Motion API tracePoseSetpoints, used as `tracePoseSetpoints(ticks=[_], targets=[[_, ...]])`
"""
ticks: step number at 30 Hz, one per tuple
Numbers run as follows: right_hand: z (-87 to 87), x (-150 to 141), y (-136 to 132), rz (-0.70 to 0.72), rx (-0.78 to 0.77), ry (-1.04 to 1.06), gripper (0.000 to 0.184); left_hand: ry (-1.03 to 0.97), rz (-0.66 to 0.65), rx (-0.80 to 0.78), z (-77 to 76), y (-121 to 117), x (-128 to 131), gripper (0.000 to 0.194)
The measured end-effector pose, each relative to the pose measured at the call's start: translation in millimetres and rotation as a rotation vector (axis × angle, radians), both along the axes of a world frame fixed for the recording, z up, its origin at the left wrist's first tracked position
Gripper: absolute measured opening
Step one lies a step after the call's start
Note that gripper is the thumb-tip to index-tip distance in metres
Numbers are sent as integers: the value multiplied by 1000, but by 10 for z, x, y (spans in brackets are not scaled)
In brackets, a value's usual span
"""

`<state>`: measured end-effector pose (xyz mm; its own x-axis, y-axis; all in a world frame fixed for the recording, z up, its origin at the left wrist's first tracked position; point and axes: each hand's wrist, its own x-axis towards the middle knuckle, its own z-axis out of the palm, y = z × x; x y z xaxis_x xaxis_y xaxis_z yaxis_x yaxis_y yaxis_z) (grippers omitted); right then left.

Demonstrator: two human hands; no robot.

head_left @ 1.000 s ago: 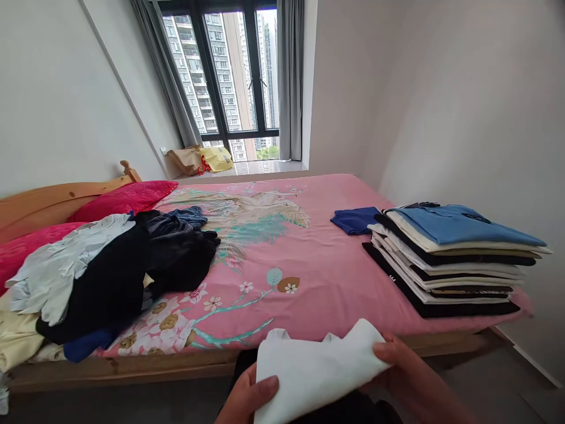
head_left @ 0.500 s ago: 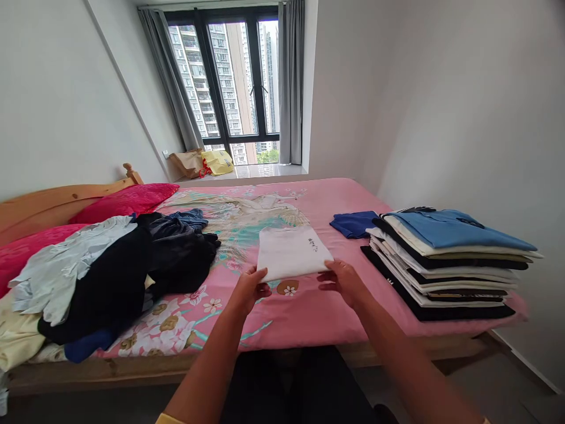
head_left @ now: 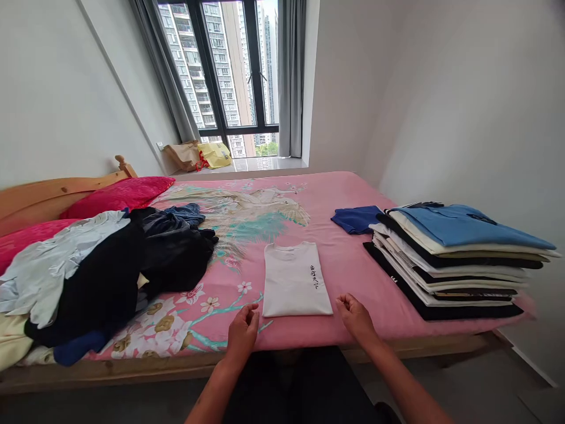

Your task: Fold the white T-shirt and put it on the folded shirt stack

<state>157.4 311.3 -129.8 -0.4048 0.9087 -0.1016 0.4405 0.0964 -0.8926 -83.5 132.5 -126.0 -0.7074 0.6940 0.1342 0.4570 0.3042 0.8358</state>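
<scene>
A folded white T-shirt (head_left: 295, 285) lies flat on the bed before me, its collar away from me and dark writing down its right side. My left hand (head_left: 243, 328) is just off its near left corner, fingers curled closed with nothing in them. Beyond the near right corner, my right hand (head_left: 354, 315) is also loosely closed and holds nothing. Neither hand touches the shirt.
A tall stack of folded clothes (head_left: 459, 259) stands on the right, beside a folded blue garment (head_left: 355, 219). Loose clothes (head_left: 97, 277) are heaped on the left near red pillows (head_left: 119, 197). The pink bedspread (head_left: 335, 191) covers the bed.
The white T-shirt has come down from my hands onto the bed and lies flat. Both hands have let go of it and drawn apart towards me.
</scene>
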Motion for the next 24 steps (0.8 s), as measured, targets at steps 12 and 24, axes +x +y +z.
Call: tracePoseSetpoints(ticks=[12, 24], targets=[[-123, -790, 169, 469, 473, -578, 60, 538, -340, -579, -90, 825, 35, 60], [-141, -1035, 611, 389, 420, -663, 61, 548, -422, -587, -39, 1174, -234, 64]])
